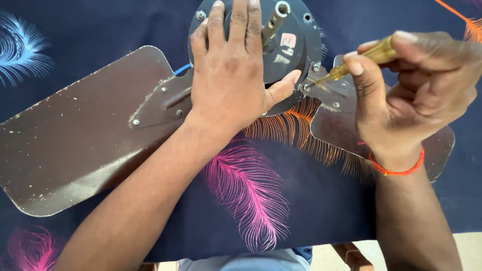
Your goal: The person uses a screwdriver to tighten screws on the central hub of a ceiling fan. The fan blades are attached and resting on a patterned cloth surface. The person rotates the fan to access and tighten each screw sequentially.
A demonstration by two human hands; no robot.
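Left hand lying flat, fingers spread, pinning the dark round metal fan motor housing on the feather-print navy cloth. Right hand pinching the yellow-handled screwdriver, tip sitting on a bracket screw of the right brown blade. Advice: keep driver square w/ screw, push down while turning, hub pinned firm.

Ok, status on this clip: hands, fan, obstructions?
Left hand flat on dark round fan motor. Right hand holds yellow-handled screwdriver, tip at blade-bracket screw. Nothing obstructing.
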